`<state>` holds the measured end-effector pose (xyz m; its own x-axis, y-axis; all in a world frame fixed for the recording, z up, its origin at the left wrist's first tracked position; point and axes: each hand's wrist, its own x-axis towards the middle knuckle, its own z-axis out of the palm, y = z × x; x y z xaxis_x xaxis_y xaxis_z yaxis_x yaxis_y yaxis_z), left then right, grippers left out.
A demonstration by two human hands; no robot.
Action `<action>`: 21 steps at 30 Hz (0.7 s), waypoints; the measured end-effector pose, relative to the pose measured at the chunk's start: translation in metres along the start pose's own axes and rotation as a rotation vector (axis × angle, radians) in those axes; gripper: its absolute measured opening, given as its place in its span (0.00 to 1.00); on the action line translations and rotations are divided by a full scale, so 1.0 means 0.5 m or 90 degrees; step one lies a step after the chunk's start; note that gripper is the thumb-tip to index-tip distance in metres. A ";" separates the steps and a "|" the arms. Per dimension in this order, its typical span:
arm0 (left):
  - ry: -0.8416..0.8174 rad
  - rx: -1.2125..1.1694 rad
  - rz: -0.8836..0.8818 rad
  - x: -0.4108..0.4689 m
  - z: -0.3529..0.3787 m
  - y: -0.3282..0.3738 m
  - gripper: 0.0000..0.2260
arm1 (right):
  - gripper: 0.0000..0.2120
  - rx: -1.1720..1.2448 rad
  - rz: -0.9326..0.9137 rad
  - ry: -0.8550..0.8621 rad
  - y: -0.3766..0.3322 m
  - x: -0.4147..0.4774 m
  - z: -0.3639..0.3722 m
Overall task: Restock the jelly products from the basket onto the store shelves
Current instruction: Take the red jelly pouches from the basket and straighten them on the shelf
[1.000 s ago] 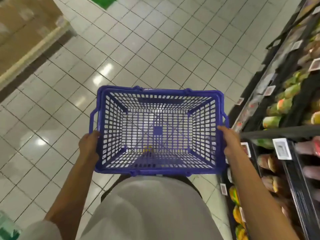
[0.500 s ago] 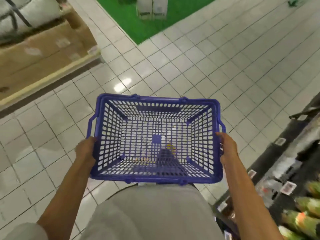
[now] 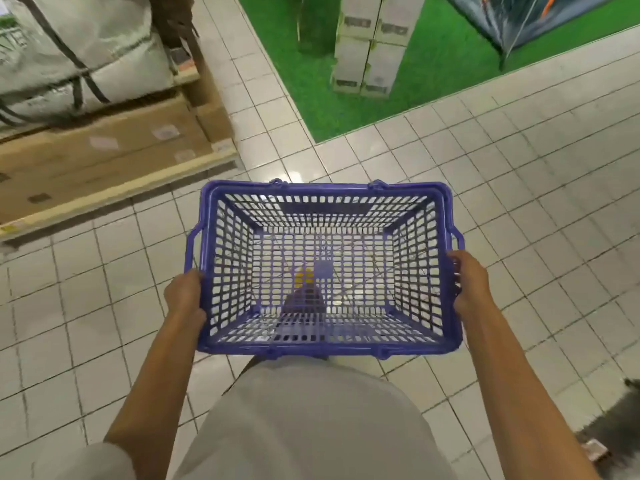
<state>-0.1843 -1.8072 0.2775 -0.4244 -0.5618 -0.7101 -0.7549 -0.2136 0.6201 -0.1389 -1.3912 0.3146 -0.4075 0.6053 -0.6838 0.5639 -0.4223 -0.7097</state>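
Observation:
I hold a blue plastic mesh basket [image 3: 325, 188] in front of my waist, above the tiled floor. My left hand [image 3: 185, 296] grips its left rim near the side handle. My right hand [image 3: 467, 282] grips the right rim at the other handle. The basket holds no products; through its mesh bottom a foot and the floor show. No jelly products are in view. Only a dark corner of the store shelf [image 3: 616, 431] shows at the lower right edge.
A wooden pallet [image 3: 114, 188] with cardboard boxes and grey bags stands at the left. A green mat [image 3: 433, 64] with stacked white boxes [image 3: 374, 43] and a tent lies ahead. White tiled floor [image 3: 536, 202] spreads between them.
The view has swung left, away from the product shelves, which have almost left the frame. The pallet and green mat came into view. Both hands keep the same grip on the basket.

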 end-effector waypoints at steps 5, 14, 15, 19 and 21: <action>0.012 -0.003 -0.013 0.078 0.155 0.187 0.10 | 0.07 -0.033 0.019 0.017 -0.157 0.112 0.153; 0.005 -0.006 -0.011 0.178 0.396 0.475 0.06 | 0.07 -0.050 0.026 0.000 -0.445 0.311 0.394; 0.006 -0.017 -0.019 0.191 0.426 0.500 0.06 | 0.07 -0.056 0.024 -0.004 -0.475 0.341 0.422; 0.034 -0.036 -0.045 0.244 0.550 0.590 0.09 | 0.07 -0.094 0.011 -0.041 -0.596 0.473 0.539; 0.052 -0.051 -0.057 0.267 0.614 0.633 0.10 | 0.06 -0.109 0.014 -0.058 -0.662 0.537 0.597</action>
<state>-0.6333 -1.7044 0.2767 -0.3121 -0.6005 -0.7362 -0.7447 -0.3266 0.5821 -0.6494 -1.2904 0.3153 -0.4518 0.5305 -0.7172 0.6843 -0.3097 -0.6602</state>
